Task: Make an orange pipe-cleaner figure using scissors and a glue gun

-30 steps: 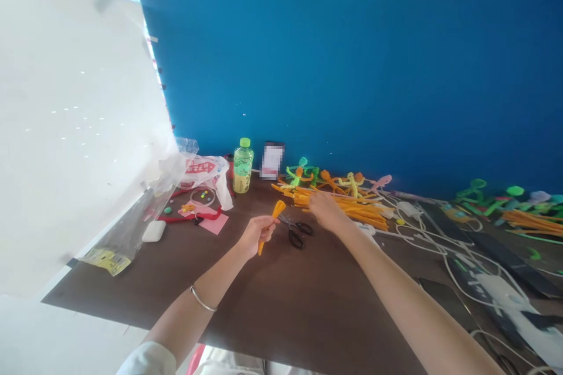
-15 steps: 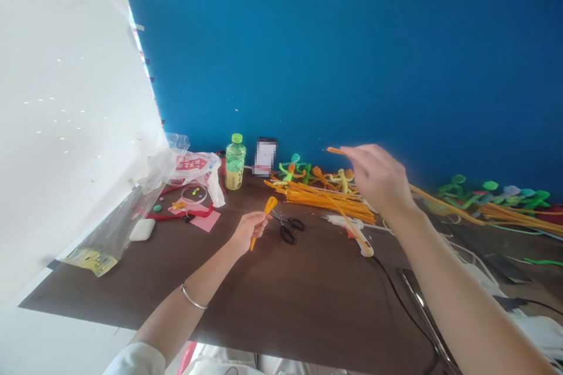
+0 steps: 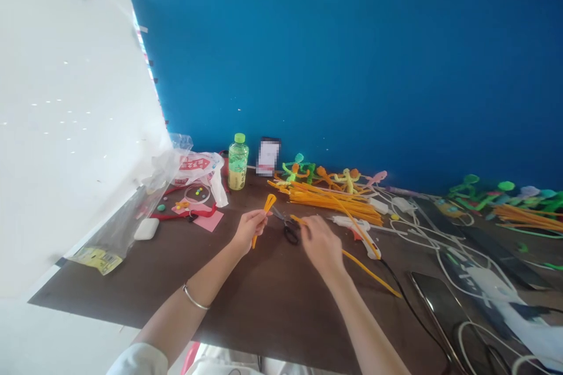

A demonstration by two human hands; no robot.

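Note:
Pinched in my left hand [image 3: 250, 230] is a small folded bundle of orange pipe cleaners [image 3: 270, 203], its looped end pointing up. My right hand [image 3: 320, 245] grips one long orange pipe cleaner [image 3: 372, 273]; its short end pokes out past the fingertips and the long tail trails to the lower right. Between the hands, black-handled scissors [image 3: 291, 233] lie on the table, partly behind my right fingers. A pile of orange pipe cleaners [image 3: 336, 202] rests behind them, with a white glue gun [image 3: 358, 233] to the right.
A green-capped bottle [image 3: 238, 164] and a propped phone [image 3: 268, 156] stand by the blue wall. Pipe-cleaner figures [image 3: 347, 179] line the back. White cables and a dark phone [image 3: 442, 310] lie at right. Plastic bags [image 3: 200, 164] and a white case [image 3: 146, 229] sit at left.
My right hand has come down and leftward from above the pile to near the scissors, bringing the long pipe cleaner along. My left hand has stayed nearly still with its bundle.

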